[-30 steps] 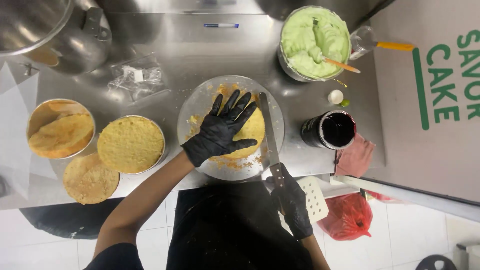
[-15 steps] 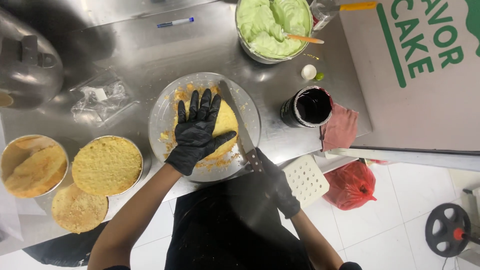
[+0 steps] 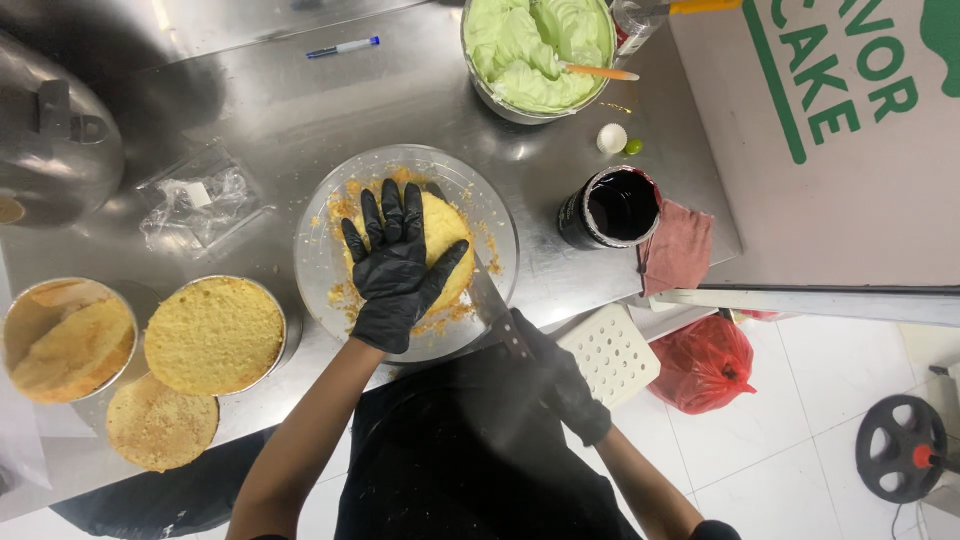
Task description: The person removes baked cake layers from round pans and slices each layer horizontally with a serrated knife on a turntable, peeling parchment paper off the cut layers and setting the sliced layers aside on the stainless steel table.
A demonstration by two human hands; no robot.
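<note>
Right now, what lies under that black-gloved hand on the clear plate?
A round yellow sponge cake with crumbs on the clear round plate; the left hand hides its middle.

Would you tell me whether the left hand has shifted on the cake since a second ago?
No; the left hand stays flat on the yellow cake, centred on the glass plate.

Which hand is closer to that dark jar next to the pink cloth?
The right hand. It grips a knife handle at the counter edge, below and left of the jar. The left hand lies flat on the cake, farther left.
</note>
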